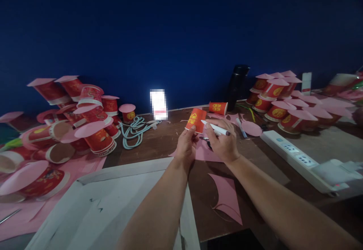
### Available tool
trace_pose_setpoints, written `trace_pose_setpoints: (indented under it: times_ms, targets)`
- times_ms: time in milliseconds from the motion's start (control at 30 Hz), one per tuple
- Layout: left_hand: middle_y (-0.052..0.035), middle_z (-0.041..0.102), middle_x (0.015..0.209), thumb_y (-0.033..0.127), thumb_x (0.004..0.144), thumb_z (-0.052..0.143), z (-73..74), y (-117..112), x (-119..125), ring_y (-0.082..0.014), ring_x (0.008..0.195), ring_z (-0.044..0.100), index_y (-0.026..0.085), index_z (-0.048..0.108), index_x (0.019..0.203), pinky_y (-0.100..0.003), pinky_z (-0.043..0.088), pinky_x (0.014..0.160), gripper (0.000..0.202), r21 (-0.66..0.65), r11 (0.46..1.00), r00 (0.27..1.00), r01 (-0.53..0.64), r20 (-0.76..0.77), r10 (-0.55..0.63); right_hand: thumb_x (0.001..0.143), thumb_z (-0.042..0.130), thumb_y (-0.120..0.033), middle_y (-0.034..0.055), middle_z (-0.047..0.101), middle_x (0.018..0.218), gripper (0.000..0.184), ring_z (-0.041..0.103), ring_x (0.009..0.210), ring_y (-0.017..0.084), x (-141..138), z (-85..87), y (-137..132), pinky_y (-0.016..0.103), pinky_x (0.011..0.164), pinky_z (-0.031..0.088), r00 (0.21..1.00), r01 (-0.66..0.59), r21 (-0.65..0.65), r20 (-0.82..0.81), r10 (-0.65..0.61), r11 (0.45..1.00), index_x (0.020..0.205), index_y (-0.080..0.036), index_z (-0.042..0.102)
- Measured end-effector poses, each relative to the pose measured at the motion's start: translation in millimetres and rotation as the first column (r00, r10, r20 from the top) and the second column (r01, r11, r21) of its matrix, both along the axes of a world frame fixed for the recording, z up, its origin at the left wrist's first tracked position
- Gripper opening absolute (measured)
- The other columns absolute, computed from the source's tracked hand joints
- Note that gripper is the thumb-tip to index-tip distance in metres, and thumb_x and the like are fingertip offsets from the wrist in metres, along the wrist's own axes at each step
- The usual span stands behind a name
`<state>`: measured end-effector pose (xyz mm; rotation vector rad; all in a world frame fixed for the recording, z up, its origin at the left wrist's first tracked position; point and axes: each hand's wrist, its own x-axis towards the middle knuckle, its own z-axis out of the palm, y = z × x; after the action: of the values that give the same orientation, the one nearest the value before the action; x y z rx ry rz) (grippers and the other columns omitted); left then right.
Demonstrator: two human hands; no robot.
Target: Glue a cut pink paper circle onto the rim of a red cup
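My left hand (186, 146) pinches a small red paper cup (196, 119) with a gold emblem, tilted and lifted above the brown table (159, 148). Beside it my right hand (223, 141) is closed round a white pen (216, 128) with a dark tip, and the pen's near end touches the cup's side. Under both hands lies a pink paper sheet (204, 152). Something dark, perhaps scissors, peeks out between the hands; I cannot make it out. A pink paper offcut (227, 199) lies nearer to me between my forearms.
Heaps of red cups with pink paper lids stand at the left (85, 121) and at the back right (279, 99). One cup (218, 108) lies on its side beside a black bottle (236, 85). A coiled cable (134, 131), a white power strip (295, 155) and a white board (113, 201) are nearby.
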<state>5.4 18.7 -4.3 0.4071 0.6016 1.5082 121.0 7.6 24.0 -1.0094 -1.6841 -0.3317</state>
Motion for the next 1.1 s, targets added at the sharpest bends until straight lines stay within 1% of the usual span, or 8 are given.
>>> trace_pose_setpoints:
  times_ms: [133,300,467,900,1100]
  targets:
    - [0.003,0.056,0.065,0.027,0.059,0.082,-0.9,1.4,0.4,-0.0048,0.056,0.048,0.015,0.062,0.079,-0.019,0.035,0.056,0.031,-0.008,1.0,1.0,-0.008,-0.008,0.008,0.087,0.057,-0.023,0.0057,0.071,0.092,0.012,0.064,0.089,0.021,0.2,-1.4,1.3,0.039,0.086,0.046,1.0,0.004,0.005,-0.015,-0.004,1.0,0.097,-0.02,0.063]
    - [0.003,0.058,0.065,0.027,0.057,0.083,-0.3,1.5,0.4,-0.0045,0.056,0.05,0.015,0.063,0.079,-0.02,0.035,0.057,0.032,-0.007,1.0,1.0,-0.011,-0.008,0.011,0.088,0.056,-0.024,0.0054,0.072,0.092,0.013,0.064,0.089,0.02,-0.2,-1.7,2.0,0.038,0.087,0.046,1.0,0.005,0.0,-0.017,-0.005,1.0,0.096,-0.02,0.064]
    - [0.0023,0.06,0.068,0.027,0.057,0.083,-0.9,1.5,0.5,-0.0046,0.057,0.05,0.016,0.064,0.08,-0.02,0.035,0.057,0.032,-0.007,1.0,1.0,-0.009,-0.013,0.009,0.088,0.055,-0.025,0.0051,0.072,0.092,0.012,0.064,0.09,0.02,0.0,-2.1,2.0,0.039,0.088,0.045,1.0,0.009,-0.001,-0.02,-0.009,1.0,0.096,-0.021,0.063]
    - [0.0025,0.058,0.065,0.027,0.055,0.083,-1.9,2.4,0.8,-0.0047,0.055,0.049,0.015,0.064,0.078,-0.02,0.035,0.056,0.032,-0.027,1.0,1.0,-0.009,-0.019,0.009,0.088,0.055,-0.025,0.0057,0.071,0.092,0.013,0.063,0.089,0.021,-0.4,-1.7,1.9,0.039,0.087,0.046,1.0,0.004,-0.008,-0.016,-0.004,1.0,0.097,-0.02,0.063]
    - [0.0019,0.06,0.069,0.027,0.055,0.083,-1.9,2.6,1.5,-0.0052,0.056,0.05,0.016,0.064,0.08,-0.02,0.036,0.057,0.033,-0.034,0.999,1.0,-0.018,-0.023,0.017,0.089,0.054,-0.026,0.0054,0.071,0.092,0.014,0.063,0.089,0.021,0.1,-1.9,1.9,0.039,0.087,0.045,1.0,0.007,-0.013,-0.013,-0.007,1.0,0.097,-0.021,0.063]
